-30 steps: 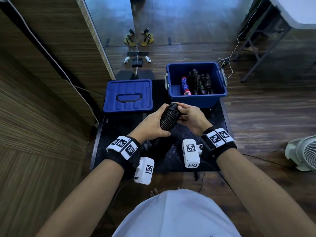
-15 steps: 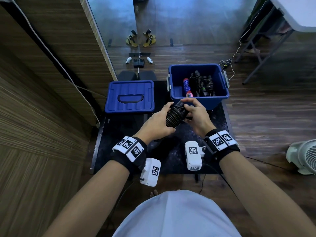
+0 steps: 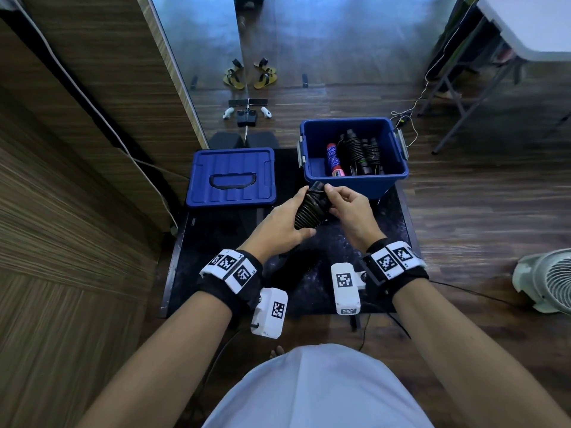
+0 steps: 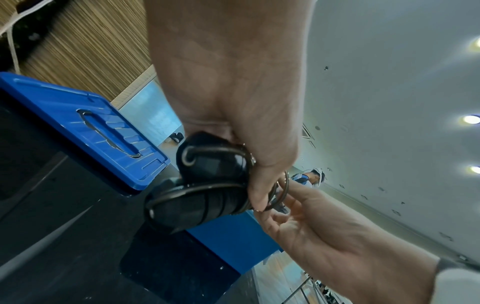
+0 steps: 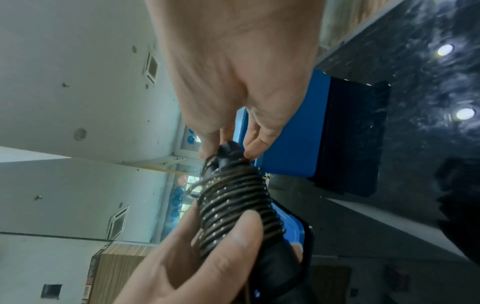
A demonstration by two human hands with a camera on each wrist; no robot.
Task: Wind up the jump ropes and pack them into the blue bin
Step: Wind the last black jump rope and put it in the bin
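Note:
A black jump rope [image 3: 309,208], its cord wound tightly round its two handles, is held above the black mat just in front of the blue bin [image 3: 355,188]. My left hand [image 3: 282,222] grips the bundle's lower part, and its thumb lies across the coils [image 5: 233,207]. My right hand [image 3: 343,202] pinches the bundle's top end [image 5: 228,152]. Both handle ends [image 4: 207,164] show in the left wrist view. Inside the bin lie a red-and-blue wound rope [image 3: 333,159] and black wound ropes [image 3: 358,152].
The blue lid [image 3: 231,177] lies flat on the mat [image 3: 222,273], left of the bin. A wood panel wall stands at the left with a mirror behind. A white fan [image 3: 547,279] sits on the floor at the right; a folding table [image 3: 522,23] is at the far right.
Both hands have carried the wound rope forward and a little up, closer to the bin's front wall. The right fingers now pinch its top end.

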